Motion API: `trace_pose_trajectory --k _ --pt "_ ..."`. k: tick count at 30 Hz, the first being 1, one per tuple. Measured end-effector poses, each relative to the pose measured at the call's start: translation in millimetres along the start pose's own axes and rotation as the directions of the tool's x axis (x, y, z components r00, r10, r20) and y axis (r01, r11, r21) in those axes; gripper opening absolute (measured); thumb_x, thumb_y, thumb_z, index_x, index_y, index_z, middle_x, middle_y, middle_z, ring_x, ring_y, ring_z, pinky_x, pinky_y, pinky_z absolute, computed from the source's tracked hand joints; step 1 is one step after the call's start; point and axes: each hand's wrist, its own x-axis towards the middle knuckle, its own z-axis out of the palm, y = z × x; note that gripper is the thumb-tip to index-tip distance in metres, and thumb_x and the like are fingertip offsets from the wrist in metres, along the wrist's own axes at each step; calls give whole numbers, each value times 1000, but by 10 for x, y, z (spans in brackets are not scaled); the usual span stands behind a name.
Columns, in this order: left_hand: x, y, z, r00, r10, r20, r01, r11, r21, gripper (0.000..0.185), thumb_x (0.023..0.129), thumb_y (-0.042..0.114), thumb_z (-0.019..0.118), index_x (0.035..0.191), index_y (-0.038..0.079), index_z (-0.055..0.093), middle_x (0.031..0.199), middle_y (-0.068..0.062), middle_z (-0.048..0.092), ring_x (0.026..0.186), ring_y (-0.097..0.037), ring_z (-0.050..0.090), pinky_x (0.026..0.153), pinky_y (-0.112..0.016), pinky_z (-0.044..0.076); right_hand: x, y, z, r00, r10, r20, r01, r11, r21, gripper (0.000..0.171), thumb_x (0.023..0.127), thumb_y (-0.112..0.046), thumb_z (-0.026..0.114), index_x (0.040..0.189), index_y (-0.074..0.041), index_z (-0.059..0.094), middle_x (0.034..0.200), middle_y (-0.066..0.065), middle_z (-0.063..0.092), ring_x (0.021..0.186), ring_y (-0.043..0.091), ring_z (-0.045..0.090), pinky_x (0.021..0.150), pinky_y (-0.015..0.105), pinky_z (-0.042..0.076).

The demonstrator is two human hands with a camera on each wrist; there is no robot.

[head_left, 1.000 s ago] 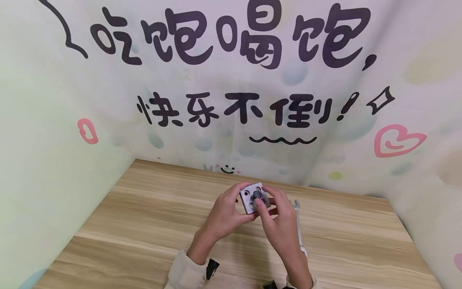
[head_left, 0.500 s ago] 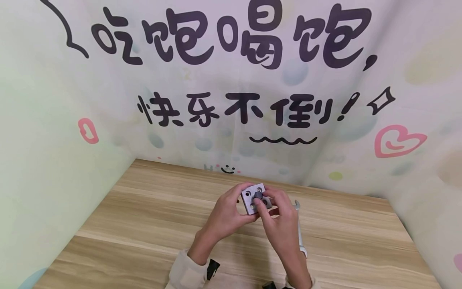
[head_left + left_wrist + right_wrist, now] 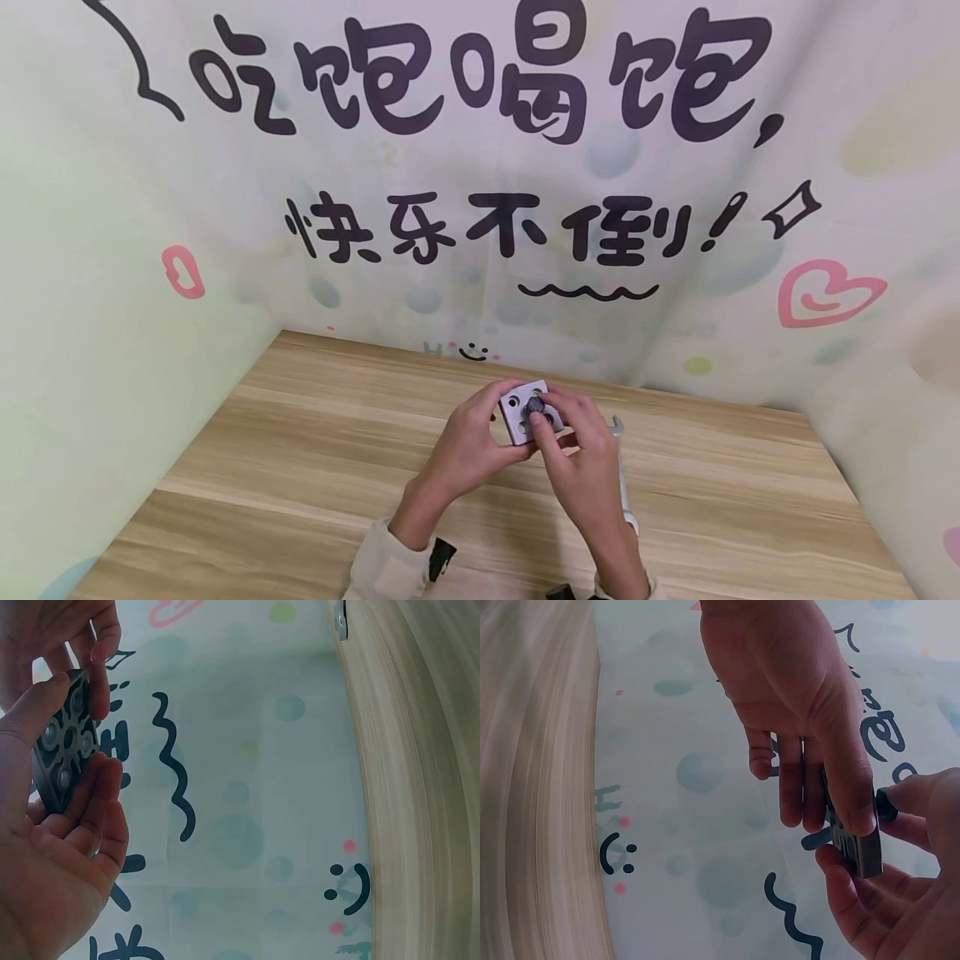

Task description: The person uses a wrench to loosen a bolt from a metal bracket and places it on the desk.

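Observation:
Held up over the table is a square grey metal plate (image 3: 513, 422) with several round holes. A dark bolt (image 3: 535, 405) stands out from its middle, head towards the head camera. My left hand (image 3: 467, 443) grips the plate by its edges from the left, thumb below and fingers above. From the right, my right hand (image 3: 587, 467) pinches the bolt head between thumb and index finger, its other fingers behind the plate. The left wrist view shows the plate's patterned back (image 3: 69, 739). In the right wrist view the bolt head (image 3: 886, 805) sits between fingertips.
An open-ended wrench (image 3: 624, 492) lies on the wooden table (image 3: 300, 467), partly behind the right forearm. Printed cloth walls (image 3: 420, 308) with lettering enclose the table at the back and sides. Black straps (image 3: 442, 557) show at the cuffs.
Both hands keep their places. The right thumb and index finger shift slightly at the bolt head, and the plate rocks a little.

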Motion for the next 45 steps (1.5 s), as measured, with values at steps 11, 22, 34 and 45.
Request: trace_pose_trajectory --k 11,22,34,45 --pt "-2 -9 4 1000 5 -2 -5 1000 0 69 71 15 90 131 6 56 121 -6 66 102 -15 63 81 -31 53 0 -14 -15 1000 21 18 -21 1000 -5 32 87 -3 72 118 -6 68 111 6 67 81 15 64 57 24 53" --pt "-4 -6 0 1000 6 4 -6 1000 -7 70 71 14 90 131 7 55 122 -6 66 102 -14 62 82 -31 53 4 -6 -1 1000 10 3 -10 1000 5 27 85 -3 76 109 -3 64 110 9 67 79 19 68 56 23 53" --pt "-5 1 -7 1000 -3 3 3 1000 0 69 72 15 89 131 6 55 121 -6 66 99 -14 62 79 -29 52 0 -4 -8 1000 13 12 -13 1000 -7 25 86 -1 73 111 -5 71 113 7 67 81 13 63 57 22 53" --pt "0 8 0 1000 3 5 -3 1000 -5 69 71 14 90 131 6 55 121 -6 66 99 -14 61 79 -29 52 13 -3 -48 999 17 37 -18 1000 21 31 88 0 71 119 -5 67 113 8 68 81 17 66 57 25 54"
